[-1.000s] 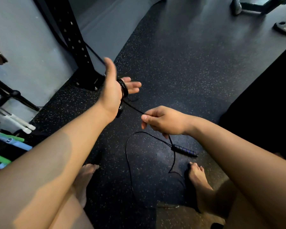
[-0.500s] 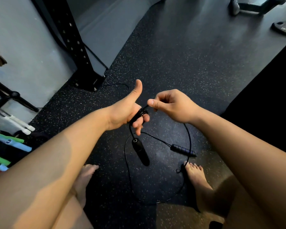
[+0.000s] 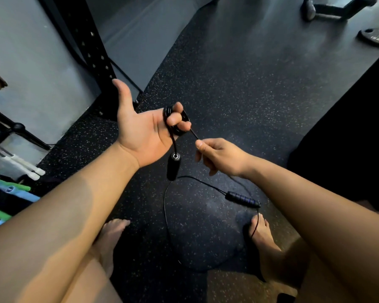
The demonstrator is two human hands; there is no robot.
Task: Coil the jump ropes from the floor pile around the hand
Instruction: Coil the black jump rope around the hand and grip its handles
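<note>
A thin black jump rope is wound in several turns (image 3: pixel 170 122) round the fingers of my left hand (image 3: pixel 140 132), which faces palm up with the thumb out and the fingers curled over the coil. One black handle (image 3: pixel 172 167) dangles below that hand. My right hand (image 3: pixel 220 155) pinches the rope just right of the coil and holds it taut. The slack rope (image 3: pixel 165 213) loops over the floor to the second handle (image 3: pixel 242 199), black with blue rings, lying near my right foot.
A black perforated rack upright (image 3: pixel 90 55) stands against the grey wall at left. White, green and blue handles (image 3: pixel 13 186) lie at the far left. A weight plate (image 3: pixel 376 38) and a machine's foot (image 3: pixel 328 9) sit at the far right. My bare feet (image 3: pixel 263 235) stand on the speckled rubber floor.
My left hand has turned palm up and risen, with the coil now on its fingers. My right hand has dropped lower and to the right, pulling the rope taut.
</note>
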